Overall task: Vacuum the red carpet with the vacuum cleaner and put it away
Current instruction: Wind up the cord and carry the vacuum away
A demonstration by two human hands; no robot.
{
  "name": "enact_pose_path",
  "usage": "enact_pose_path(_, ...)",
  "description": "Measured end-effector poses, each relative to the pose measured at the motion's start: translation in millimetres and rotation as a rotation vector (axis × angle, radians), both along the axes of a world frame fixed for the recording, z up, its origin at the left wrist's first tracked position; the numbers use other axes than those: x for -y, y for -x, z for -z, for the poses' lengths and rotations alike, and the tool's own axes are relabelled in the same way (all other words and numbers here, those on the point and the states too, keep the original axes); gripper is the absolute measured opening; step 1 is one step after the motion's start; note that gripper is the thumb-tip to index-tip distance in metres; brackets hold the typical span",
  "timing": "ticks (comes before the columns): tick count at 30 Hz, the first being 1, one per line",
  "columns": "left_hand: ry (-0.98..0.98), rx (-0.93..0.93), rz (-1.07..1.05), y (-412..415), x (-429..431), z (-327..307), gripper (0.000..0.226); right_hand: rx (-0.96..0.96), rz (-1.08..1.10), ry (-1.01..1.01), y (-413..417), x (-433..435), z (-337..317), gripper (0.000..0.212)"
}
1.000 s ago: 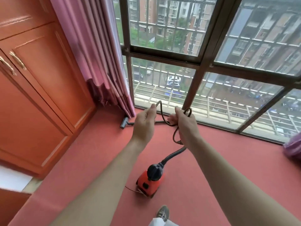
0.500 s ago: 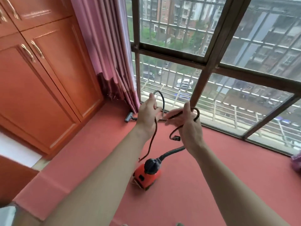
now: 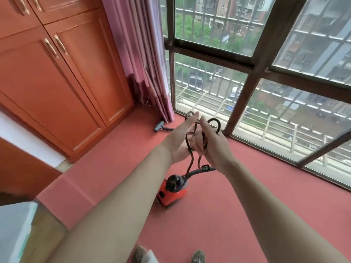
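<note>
The small red vacuum cleaner [image 3: 173, 191] stands on the red carpet [image 3: 218, 215] just below my hands. Its black hose [image 3: 198, 170] runs off to the right behind my right wrist. The grey nozzle [image 3: 158, 127] lies by the foot of the curtain. A thin black power cord [image 3: 190, 158] hangs in loops between my hands. My left hand [image 3: 178, 143] is held upright with straight fingers, and the cord loops lie across its palm. My right hand [image 3: 213, 147] faces it, its lower fingers curled round the cord loops.
Orange wooden cabinet doors [image 3: 62, 88] line the left wall. A pink curtain [image 3: 144, 69] hangs in the corner. A dark-framed window wall [image 3: 245, 92] bounds the carpet at the back. The carpet platform's step edge [image 3: 51, 202] is at the lower left. My shoes [image 3: 197, 257] show at the bottom.
My hands have come closer together and more cord is gathered in loops between them. The view has swung left and down, bringing the cabinets and step edge further in.
</note>
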State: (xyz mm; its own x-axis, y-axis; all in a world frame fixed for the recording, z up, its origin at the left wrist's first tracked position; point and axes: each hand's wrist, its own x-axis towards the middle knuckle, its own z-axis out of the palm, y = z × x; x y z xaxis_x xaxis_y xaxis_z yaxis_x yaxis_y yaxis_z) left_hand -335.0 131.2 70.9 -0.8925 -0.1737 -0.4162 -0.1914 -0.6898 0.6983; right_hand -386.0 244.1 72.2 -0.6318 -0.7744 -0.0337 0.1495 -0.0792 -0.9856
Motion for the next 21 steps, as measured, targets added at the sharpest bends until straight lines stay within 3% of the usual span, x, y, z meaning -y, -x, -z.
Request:
enact_pose_path(2,0.051,0.068,-0.254,2,1,3,0.027,-0.045,0.005,-0.049,0,-1,4,0.073)
enact_pose_path(5,0.127,0.020,-0.551,1,11,1,0.028,-0.182,0.054,-0.190,0,-2,18,0.056)
enact_pose_path(7,0.216,-0.057,-0.591,-6,16,-8,0.029,-0.291,0.008,-0.300,-3,-1,20,0.036)
enact_pose_path(10,0.405,-0.136,-0.601,-13,23,-20,0.031,-0.417,-0.223,-0.439,-8,8,13,0.037)
enact_pose_path(13,0.510,-0.182,-0.501,-16,22,-31,0.036,-0.629,-0.323,-0.610,-18,31,0,0.011)
enact_pose_path(16,0.448,-0.191,-0.398,-21,29,-44,0.034,-0.653,-0.237,-0.637,-22,54,-9,0.047)
enact_pose_path(19,0.174,-0.193,-0.479,-25,45,-46,0.017,-0.694,-0.069,-0.524,-27,72,-12,0.041)
enact_pose_path(21,0.144,-0.195,-0.470,-27,53,-40,0.018,-0.617,-0.004,-0.464,-31,85,-3,0.036)
